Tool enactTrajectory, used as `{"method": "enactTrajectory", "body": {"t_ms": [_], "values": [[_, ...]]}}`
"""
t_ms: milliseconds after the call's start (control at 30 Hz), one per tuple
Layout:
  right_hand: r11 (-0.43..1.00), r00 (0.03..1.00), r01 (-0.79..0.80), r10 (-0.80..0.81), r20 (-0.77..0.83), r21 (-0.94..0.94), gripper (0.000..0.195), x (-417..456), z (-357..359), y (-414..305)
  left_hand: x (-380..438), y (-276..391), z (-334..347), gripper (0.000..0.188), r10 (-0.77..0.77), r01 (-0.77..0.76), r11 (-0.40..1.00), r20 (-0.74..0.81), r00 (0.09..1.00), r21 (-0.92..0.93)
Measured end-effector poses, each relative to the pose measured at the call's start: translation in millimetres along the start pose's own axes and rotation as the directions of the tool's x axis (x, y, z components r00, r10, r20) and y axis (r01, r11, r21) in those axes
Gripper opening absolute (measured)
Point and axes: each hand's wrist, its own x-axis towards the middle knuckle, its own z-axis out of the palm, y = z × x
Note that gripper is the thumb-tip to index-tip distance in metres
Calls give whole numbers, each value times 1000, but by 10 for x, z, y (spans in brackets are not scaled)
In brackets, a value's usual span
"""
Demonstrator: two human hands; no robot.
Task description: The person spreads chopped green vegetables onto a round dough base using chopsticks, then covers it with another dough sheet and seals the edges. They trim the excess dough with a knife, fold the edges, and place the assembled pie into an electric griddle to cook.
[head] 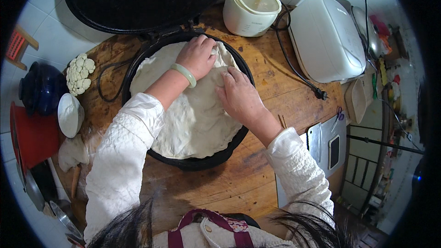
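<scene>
A large round sheet of white dough (193, 117) lies in the black pan of an open electric griddle (206, 163), its surface uneven and its rim irregular. My left hand (198, 57), with a pale green bangle (185, 74) on the wrist, has its fingers curled on the dough near the far right edge, where the dough is lifted and folded. Lower down on the right side, my right hand (239, 93) rests its fingertips on the dough, thumb spread apart. Whether those fingers pinch it is hidden. The griddle's black lid (137, 0) stands raised behind.
On the wooden table (213, 189), a white lidded pot (251, 17) and a white appliance (327, 38) with a loose plug (320, 94) stand right. Cauliflower (80, 74), a bowl of white powder (70, 115) and a rolling pin (75, 181) lie left. A phone (334, 152) lies right.
</scene>
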Motion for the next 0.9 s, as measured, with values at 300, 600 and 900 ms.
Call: {"method": "enactTrajectory", "body": {"t_ms": [300, 600, 900], "values": [[998, 999, -33, 30, 37, 61, 39, -21, -135, -44, 63, 60, -94, 24, -114, 114, 993, 82, 990, 0], [999, 993, -30, 26, -118, -32, 28, 70, -184, 80, 69, 138, -58, 18, -195, 195, 981, 27, 980, 6], [976, 975, -212, 208, -74, -57, 14, 416, -174, 85, 72, 73, -31, 21, -219, 220, 974, 28, 975, -56]]}}
